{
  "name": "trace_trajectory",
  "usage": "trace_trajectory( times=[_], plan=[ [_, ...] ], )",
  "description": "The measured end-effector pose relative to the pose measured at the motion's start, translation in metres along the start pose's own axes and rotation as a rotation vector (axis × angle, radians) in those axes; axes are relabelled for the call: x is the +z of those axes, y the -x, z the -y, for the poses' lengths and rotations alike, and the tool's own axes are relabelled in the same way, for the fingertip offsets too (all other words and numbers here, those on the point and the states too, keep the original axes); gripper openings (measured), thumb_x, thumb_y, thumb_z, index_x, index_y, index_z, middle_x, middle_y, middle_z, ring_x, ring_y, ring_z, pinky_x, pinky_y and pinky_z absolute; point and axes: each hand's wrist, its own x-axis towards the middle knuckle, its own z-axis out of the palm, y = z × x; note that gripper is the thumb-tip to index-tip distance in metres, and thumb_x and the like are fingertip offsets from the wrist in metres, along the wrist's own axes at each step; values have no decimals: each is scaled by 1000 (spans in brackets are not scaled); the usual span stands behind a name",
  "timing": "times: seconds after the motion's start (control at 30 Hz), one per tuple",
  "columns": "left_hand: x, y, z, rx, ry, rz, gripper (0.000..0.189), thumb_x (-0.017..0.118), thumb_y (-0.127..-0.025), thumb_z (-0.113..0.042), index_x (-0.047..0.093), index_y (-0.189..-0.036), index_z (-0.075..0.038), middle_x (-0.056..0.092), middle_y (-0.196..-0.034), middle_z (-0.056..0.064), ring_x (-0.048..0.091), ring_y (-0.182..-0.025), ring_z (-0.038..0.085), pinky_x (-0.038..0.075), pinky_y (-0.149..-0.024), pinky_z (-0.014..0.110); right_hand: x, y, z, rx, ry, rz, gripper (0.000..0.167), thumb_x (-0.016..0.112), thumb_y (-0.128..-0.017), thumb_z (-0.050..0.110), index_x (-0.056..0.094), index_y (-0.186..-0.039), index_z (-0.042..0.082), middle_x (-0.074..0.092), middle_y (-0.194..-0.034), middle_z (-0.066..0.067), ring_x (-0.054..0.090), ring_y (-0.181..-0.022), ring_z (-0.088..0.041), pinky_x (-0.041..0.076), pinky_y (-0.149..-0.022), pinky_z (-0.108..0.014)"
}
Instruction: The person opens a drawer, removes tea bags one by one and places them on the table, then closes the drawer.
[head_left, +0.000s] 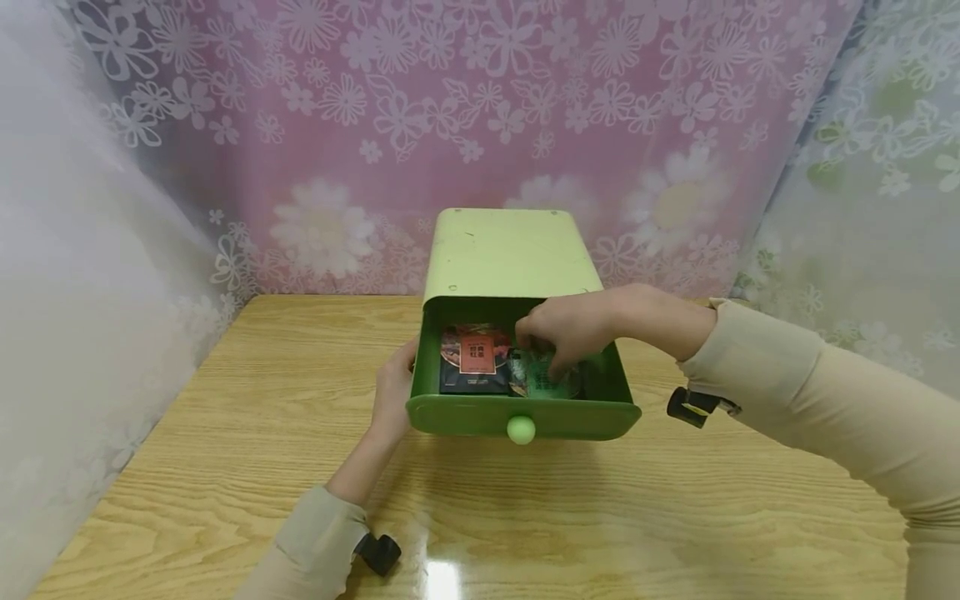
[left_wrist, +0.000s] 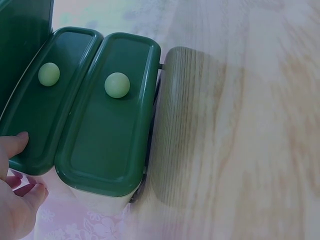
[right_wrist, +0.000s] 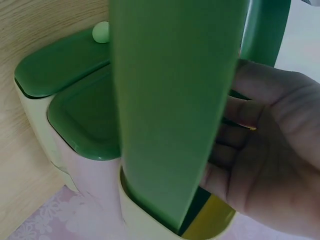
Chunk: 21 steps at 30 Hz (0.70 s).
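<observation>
A top drawer with a round pale knob is pulled out of a small pale-green cabinet. Inside lies a dark packet with a red label on the left, beside a green packet. My right hand reaches in from above, thumb and fingers pinching the green packet, which it partly covers. On the cabinet's left side is my left hand. In the left wrist view its thumb touches the end of the middle drawer front, with the fingers loosely bent along the side.
Below the open drawer, the lower drawer front stays closed. The cabinet stands on a wood-grain table near its back edge. A floral curtain hangs behind, with pale sheets at the sides.
</observation>
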Motion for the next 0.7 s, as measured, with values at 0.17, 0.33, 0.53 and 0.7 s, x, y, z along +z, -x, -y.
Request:
trace_trajectory(
  times=[0.17, 0.33, 0.53, 0.7],
  plan=[
    [-1, 0, -1, 4, 10, 2, 37, 67, -84, -5, 61, -120, -5, 64, -107, 11, 59, -93, 22, 51, -75, 38, 3, -2, 0, 18, -35, 0, 41, 71, -82, 16, 51, -114, 2, 56, -89, -2, 54, -79, -14, 47, -72, -31],
    [-1, 0, -2, 23, 12, 1, 37, 67, -83, -5, 61, -120, -5, 64, -107, 11, 60, -91, 22, 51, -72, 37, 4, -1, -2, 5, -35, -15, 36, 71, -83, 15, 53, -110, 2, 55, -87, -2, 56, -71, -11, 47, -70, -31],
    [-1, 0, 0, 29, 12, 1, 39, 67, -84, -5, 60, -122, -5, 64, -110, 12, 60, -91, 22, 51, -72, 36, 3, 7, -7, 0, -88, -34, 30, 69, -84, 12, 55, -109, 3, 55, -87, -3, 58, -58, -9, 47, -74, -33],
    [0, 1, 2, 26, 9, -2, 41, 68, -82, -3, 60, -122, -4, 64, -110, 12, 60, -91, 21, 50, -74, 36, 0, 18, -10, -44, -156, -89, 27, 68, -83, 9, 57, -107, 5, 56, -86, -2, 56, -67, -12, 46, -71, -33]
  ],
)
